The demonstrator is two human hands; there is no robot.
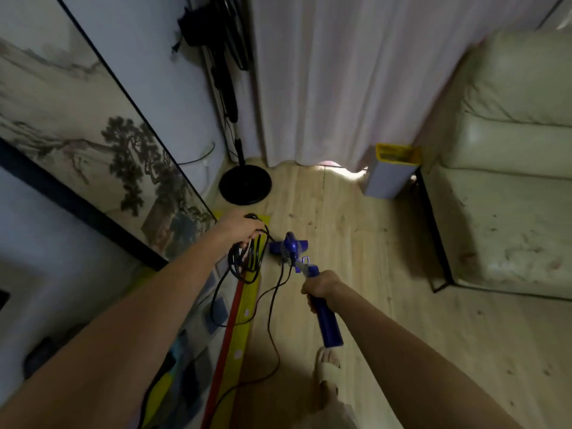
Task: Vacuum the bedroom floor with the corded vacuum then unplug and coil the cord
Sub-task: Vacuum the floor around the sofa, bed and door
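A blue stick vacuum (291, 247) leans over the wooden floor (356, 243); its black cord (247, 258) hangs in loose loops, trailing down across the boards.

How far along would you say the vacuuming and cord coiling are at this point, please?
Done: cannot tell how much floor is vacuumed. In hand: the right hand grips the vacuum by its handle, head on the floor; the left hand holds several loops of cord. Left: a long stretch of cord trails loose toward the lower left, so coiling is unfinished; the plug is out of view.
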